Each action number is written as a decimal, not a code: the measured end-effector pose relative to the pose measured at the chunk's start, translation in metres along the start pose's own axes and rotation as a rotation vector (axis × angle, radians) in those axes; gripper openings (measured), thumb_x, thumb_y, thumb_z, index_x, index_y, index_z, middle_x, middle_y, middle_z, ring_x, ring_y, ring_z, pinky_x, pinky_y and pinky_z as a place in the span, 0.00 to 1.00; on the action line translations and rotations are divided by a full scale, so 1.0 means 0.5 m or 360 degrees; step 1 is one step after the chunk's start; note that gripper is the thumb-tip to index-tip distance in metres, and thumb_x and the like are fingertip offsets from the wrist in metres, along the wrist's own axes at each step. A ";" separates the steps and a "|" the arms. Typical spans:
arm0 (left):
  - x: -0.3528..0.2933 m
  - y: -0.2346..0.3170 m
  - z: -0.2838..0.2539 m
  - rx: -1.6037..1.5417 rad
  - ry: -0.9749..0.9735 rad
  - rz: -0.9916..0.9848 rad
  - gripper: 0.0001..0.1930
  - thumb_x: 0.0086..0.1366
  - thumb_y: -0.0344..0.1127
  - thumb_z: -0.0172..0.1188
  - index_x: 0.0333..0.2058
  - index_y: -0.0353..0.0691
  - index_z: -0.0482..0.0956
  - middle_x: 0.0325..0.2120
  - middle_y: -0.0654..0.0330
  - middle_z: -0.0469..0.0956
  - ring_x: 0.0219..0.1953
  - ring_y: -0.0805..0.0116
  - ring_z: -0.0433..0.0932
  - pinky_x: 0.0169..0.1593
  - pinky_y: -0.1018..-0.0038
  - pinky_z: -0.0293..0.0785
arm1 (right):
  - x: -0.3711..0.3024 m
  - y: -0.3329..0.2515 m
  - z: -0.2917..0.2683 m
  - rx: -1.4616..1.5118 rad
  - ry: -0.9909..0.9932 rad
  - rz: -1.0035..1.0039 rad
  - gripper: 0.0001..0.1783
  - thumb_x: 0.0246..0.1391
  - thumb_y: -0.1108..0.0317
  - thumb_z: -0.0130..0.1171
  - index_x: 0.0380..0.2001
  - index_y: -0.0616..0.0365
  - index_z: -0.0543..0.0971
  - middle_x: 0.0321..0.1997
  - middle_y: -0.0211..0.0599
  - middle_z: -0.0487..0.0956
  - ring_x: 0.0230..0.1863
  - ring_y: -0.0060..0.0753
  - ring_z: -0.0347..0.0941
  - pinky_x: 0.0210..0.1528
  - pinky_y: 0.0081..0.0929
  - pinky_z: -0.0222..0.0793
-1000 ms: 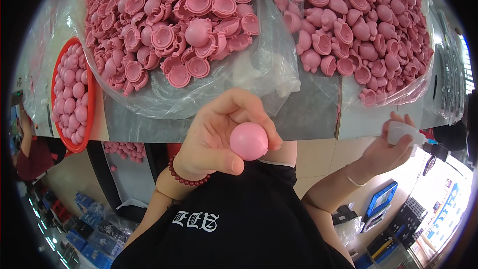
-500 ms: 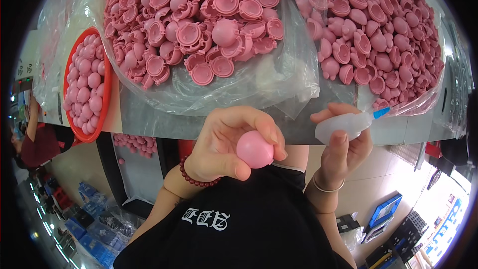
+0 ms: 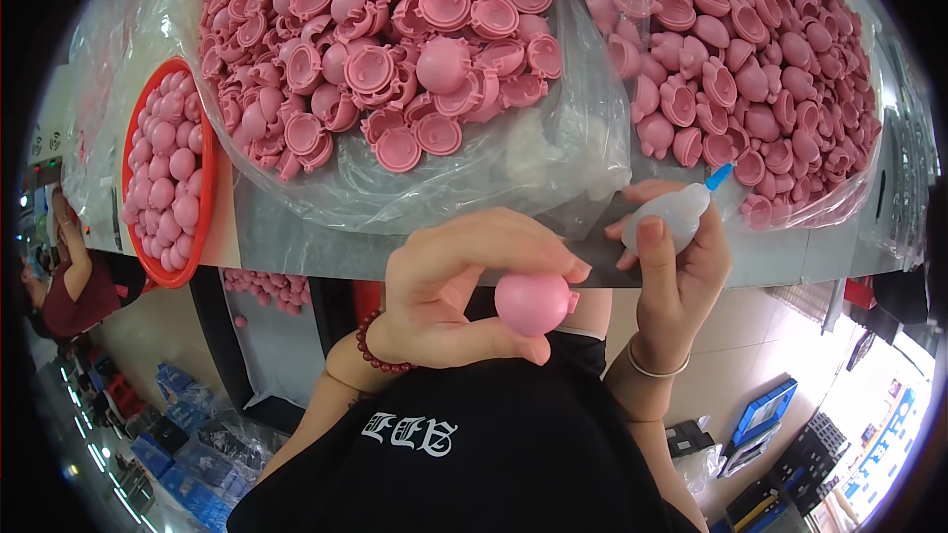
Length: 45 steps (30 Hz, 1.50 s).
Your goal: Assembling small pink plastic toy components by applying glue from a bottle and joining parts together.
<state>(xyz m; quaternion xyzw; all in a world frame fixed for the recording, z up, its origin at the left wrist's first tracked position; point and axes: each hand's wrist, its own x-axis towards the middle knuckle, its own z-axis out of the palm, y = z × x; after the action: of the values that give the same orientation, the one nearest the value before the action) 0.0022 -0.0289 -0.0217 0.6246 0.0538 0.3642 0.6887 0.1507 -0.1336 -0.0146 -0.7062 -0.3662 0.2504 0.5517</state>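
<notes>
right hand (image 3: 681, 276) nearer, gripping glue bottle (image 3: 671, 212) | left hand (image 3: 454, 296) pinching pink shell (image 3: 533, 303) | basket (image 3: 138, 138): pink balls

Right hand (image 3: 676, 281) with glue bottle (image 3: 673, 212) now up from the far right, beside pink ball (image 3: 534, 303).

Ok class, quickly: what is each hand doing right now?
Left hand: closed on a pink ball.
Right hand: closed on a small squeeze bottle.

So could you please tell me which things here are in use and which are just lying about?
In use:
left hand
pink ball
right hand
squeeze bottle

Lying about:
bagged pink shells
red basket of balls
blue crates
</notes>
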 end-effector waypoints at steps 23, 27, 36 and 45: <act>-0.008 0.023 -0.007 0.0733 0.0159 0.0106 0.25 0.35 0.39 0.73 0.32 0.38 0.71 0.27 0.56 0.76 0.31 0.64 0.75 0.46 0.62 0.67 | -0.001 -0.021 0.010 0.0489 0.0139 -0.0266 0.24 0.49 0.52 0.50 0.31 0.68 0.66 0.31 0.52 0.72 0.22 0.27 0.66 0.26 0.20 0.62; -0.006 0.035 -0.018 0.0876 0.0081 0.0213 0.25 0.34 0.38 0.73 0.32 0.38 0.72 0.26 0.57 0.76 0.32 0.62 0.75 0.46 0.62 0.67 | -0.006 -0.003 0.010 0.0455 0.0193 -0.0361 0.25 0.53 0.49 0.41 0.31 0.68 0.64 0.23 0.51 0.69 0.15 0.26 0.60 0.16 0.15 0.55; -0.014 0.125 -0.231 0.2077 0.1177 0.0536 0.16 0.47 0.27 0.62 0.36 0.32 0.72 0.31 0.56 0.76 0.35 0.68 0.74 0.42 0.74 0.69 | -0.011 0.015 -0.028 0.0490 0.0314 -0.0469 0.27 0.52 0.46 0.41 0.27 0.66 0.65 0.17 0.43 0.67 0.15 0.25 0.59 0.14 0.14 0.52; -0.079 0.194 -0.441 0.2962 0.1179 -0.0250 0.14 0.59 0.36 0.47 0.40 0.35 0.71 0.35 0.51 0.74 0.41 0.56 0.72 0.46 0.68 0.65 | -0.005 0.024 -0.036 0.0540 0.0379 -0.0464 0.27 0.53 0.45 0.39 0.27 0.64 0.65 0.16 0.41 0.66 0.14 0.22 0.57 0.14 0.13 0.47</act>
<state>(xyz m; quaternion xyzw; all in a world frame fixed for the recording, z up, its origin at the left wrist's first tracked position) -0.1854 0.1254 0.0036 0.7565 0.5691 0.3023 -0.1115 0.1656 -0.1479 -0.0214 -0.5677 -0.3494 0.1412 0.7319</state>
